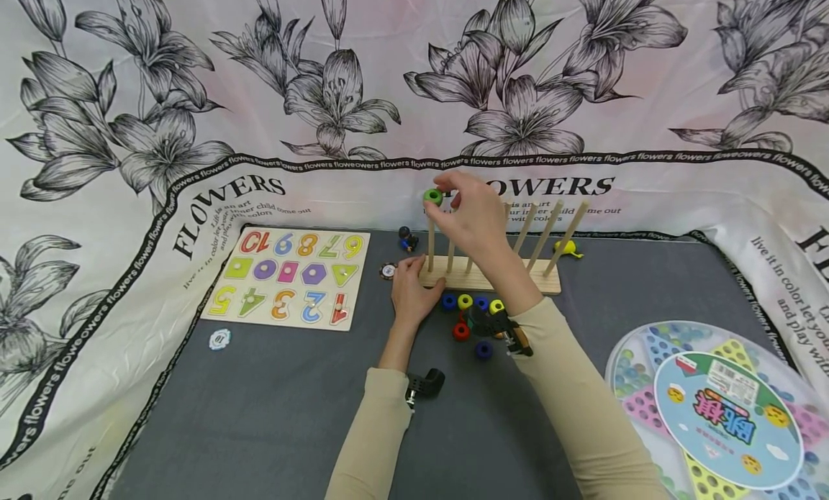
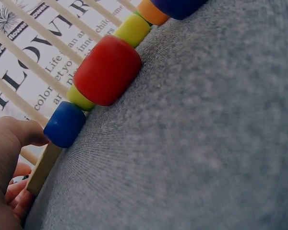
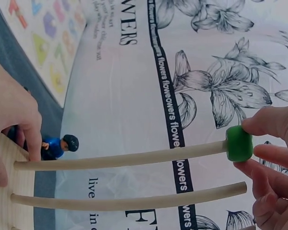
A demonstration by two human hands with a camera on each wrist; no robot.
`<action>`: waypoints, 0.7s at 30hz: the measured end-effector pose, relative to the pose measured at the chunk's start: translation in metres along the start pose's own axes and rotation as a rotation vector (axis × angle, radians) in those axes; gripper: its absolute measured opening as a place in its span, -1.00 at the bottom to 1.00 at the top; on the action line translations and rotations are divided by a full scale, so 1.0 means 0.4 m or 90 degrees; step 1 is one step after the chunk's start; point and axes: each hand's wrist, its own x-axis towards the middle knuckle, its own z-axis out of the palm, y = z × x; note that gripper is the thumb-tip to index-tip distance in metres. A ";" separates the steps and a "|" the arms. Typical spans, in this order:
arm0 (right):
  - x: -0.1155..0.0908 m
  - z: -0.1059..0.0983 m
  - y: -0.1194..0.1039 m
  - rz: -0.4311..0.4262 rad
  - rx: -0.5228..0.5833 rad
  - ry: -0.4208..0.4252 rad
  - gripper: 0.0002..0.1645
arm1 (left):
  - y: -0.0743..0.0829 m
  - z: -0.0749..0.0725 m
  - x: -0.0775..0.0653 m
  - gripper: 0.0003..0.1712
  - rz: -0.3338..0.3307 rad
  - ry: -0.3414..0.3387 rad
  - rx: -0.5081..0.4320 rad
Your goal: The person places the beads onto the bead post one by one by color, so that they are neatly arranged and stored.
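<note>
Between thumb and fingers my right hand point(image 1: 471, 216) pinches a green bead point(image 3: 239, 143). The bead sits at the top of the leftmost peg point(image 3: 120, 158) of a wooden peg stand point(image 1: 492, 278). My left hand point(image 1: 414, 291) grips the left end of the stand's base, thumb at the front and fingers round the end. In front of the base lie loose beads: a blue bead point(image 2: 65, 124) close by my left thumb, a red bead point(image 2: 108, 70), a yellow bead point(image 1: 465, 302) and several others, partly hidden by the right wrist camera.
A number and shape puzzle board point(image 1: 285, 278) lies to the left, with a pale blue chip point(image 1: 219, 339) below it. Near the stand's left end are a small toy figure point(image 1: 407, 239) and a dark chip point(image 1: 388, 270). A yellow toy point(image 1: 568, 248) lies behind; a round game box point(image 1: 728, 421) lies right.
</note>
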 end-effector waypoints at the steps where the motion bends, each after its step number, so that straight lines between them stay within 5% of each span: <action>1: 0.000 0.001 0.001 0.000 -0.002 -0.002 -0.64 | 0.000 0.001 0.000 -0.33 0.001 0.001 0.000; 10: -0.004 -0.003 0.006 0.006 -0.008 -0.009 -0.66 | -0.001 0.008 0.000 -0.33 -0.001 -0.003 -0.003; 21: -0.061 -0.040 0.047 -0.011 0.093 0.031 -0.71 | 0.002 0.001 0.004 -0.32 -0.021 -0.010 0.011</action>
